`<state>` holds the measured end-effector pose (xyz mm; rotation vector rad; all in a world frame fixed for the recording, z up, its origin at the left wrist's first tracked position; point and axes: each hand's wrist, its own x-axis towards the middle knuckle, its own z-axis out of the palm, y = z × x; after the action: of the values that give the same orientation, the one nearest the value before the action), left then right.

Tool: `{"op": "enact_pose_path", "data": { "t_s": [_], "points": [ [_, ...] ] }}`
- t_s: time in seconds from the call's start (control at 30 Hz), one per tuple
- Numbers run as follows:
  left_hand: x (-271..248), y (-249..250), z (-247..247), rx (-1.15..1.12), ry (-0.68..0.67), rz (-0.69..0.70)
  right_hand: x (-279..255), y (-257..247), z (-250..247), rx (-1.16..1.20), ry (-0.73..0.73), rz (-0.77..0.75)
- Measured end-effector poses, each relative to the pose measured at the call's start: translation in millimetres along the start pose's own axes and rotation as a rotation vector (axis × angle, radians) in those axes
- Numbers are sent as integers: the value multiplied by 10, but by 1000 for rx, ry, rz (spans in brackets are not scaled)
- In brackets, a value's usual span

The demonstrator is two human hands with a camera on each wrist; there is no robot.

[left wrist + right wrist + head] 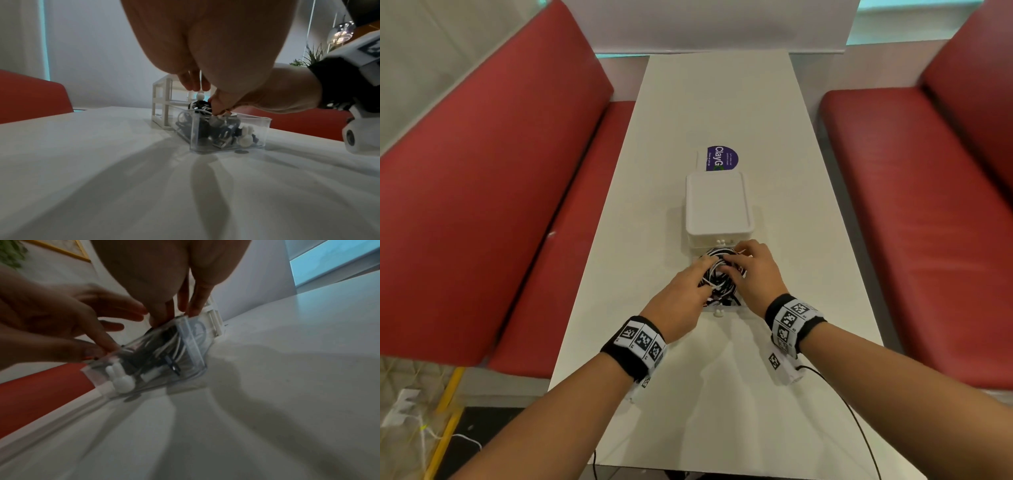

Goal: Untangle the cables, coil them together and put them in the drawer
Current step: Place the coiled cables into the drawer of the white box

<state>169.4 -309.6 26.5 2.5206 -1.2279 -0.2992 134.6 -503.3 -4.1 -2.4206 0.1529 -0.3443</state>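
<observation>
Black-and-white coiled cables (719,274) sit bunched inside the pulled-out clear plastic drawer (261,129), left hand (683,291) and right hand (755,270) pressing fingertips down on them; stowing step, next tuck strays, slide drawer shut.

Head view bright, even, edges bowed by wide-angle. Wrist views dimmer (right wrist worst: motion blur, grainy). Soft multiple shadows fan across the worktop (82,162); left hand (51,318) smeared, out of focus.

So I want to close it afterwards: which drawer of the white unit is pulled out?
The bottom drawer, the clear one holding the cables; the upper one sits shut.
</observation>
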Motion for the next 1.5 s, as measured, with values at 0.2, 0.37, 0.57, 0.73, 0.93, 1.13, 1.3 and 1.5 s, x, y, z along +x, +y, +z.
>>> {"op": "enact_pose_path", "data": {
  "t_s": [0.2,0.37,0.57,0.73,0.93,1.13,1.3,1.5],
  "points": [
    [3,28,-28,26,-177,-61,118,51,82,-276,-7,-238],
    [102,128,50,37,-48,-65,176,-21,85,-433,-141,-289],
    [96,394,323,209,-176,-163,112,-54,-47,-448,-245,-235],
    [153,370,418,268,-181,-192,165,-86,-281,-362,-391,-218],
    [177,238,524,339,-192,-132,407,-93,-639,-262,67,-237],
    [212,211,537,352,-180,-125,647,-97,-578,-140,-226,-9],
    [388,85,419,359,-143,-115,544,-111,-559,-226,-247,-17],
    [345,123,382,322,54,-64,480,-135,-558,-214,-257,-18]
  ]
}}
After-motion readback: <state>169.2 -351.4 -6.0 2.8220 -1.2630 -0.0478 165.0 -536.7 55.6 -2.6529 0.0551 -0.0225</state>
